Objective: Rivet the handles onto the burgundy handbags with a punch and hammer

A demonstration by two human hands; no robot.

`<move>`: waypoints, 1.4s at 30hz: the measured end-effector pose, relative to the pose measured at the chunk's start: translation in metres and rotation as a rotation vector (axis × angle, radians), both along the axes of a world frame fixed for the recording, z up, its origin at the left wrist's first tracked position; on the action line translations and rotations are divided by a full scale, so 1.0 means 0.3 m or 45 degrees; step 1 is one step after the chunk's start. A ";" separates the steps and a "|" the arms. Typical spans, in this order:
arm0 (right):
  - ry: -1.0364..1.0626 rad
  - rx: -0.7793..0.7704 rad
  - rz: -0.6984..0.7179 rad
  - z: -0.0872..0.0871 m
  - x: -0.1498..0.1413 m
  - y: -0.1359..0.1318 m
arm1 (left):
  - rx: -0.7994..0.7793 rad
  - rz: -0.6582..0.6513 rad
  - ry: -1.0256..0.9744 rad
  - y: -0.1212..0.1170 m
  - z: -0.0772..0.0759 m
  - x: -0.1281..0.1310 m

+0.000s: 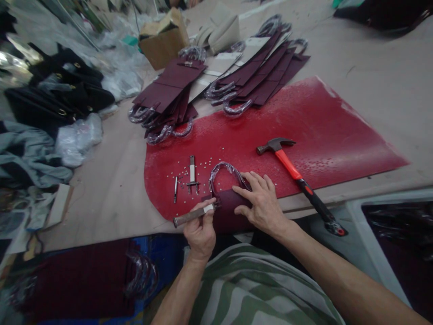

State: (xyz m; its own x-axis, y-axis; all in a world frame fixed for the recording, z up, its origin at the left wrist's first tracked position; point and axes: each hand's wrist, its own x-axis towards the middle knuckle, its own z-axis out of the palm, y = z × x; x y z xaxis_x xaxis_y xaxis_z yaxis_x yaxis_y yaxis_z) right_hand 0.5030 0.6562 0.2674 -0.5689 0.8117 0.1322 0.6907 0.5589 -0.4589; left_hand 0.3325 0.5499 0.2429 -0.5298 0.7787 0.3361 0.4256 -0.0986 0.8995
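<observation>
My left hand (203, 232) is closed around a metal hand punch (186, 218) with a white band, holding it tilted. Its working end is at the maroon bag panel (230, 210), by the foot of the handle. That panel's handle (225, 165) is wrapped in clear plastic. Fingers spread, my right hand (262, 203) lies on the panel's right part beside the handle. A claw hammer (292, 169) with a red and black grip rests to the right. A pronged punch (192, 174) and a thin metal rod (175, 189) lie to the left among small punched-out bits.
A red mat (304, 122) covers the table's front. Behind lie stacks of maroon panels (172, 83) with wrapped handles and a cardboard box (164, 40). Black bags (57, 90) are at left. More maroon panels (84, 280) lie below the edge; a white bin (358, 225) stands right.
</observation>
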 end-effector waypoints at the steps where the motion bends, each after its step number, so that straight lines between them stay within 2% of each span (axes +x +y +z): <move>1: -0.004 0.003 0.000 0.000 0.000 0.000 | 0.008 -0.023 -0.016 0.001 0.000 0.002; 5: -0.013 0.005 0.007 -0.001 0.004 -0.001 | 0.067 -0.142 -0.008 0.032 0.015 0.031; 11: -0.018 0.018 0.007 -0.003 0.003 -0.005 | 0.057 -0.230 0.142 0.086 0.031 0.054; 18: 0.007 0.028 0.017 -0.008 0.004 -0.003 | 0.075 -0.232 0.279 0.097 0.027 0.045; 25: 0.021 0.019 0.012 -0.010 0.004 -0.004 | 0.085 -0.238 0.313 0.101 0.026 0.053; 32: 0.021 -0.006 0.004 -0.004 0.007 -0.005 | 0.124 -0.307 0.432 0.135 0.032 0.056; 37: 0.038 -0.012 0.019 -0.011 0.005 -0.007 | 0.106 -0.297 0.501 0.145 0.028 0.057; 40: 0.119 -0.004 0.071 -0.001 0.024 0.002 | 0.129 -0.293 0.557 0.145 0.017 0.061; 42: 0.242 0.051 0.045 0.020 0.061 0.017 | 0.120 -0.286 0.561 0.145 0.011 0.065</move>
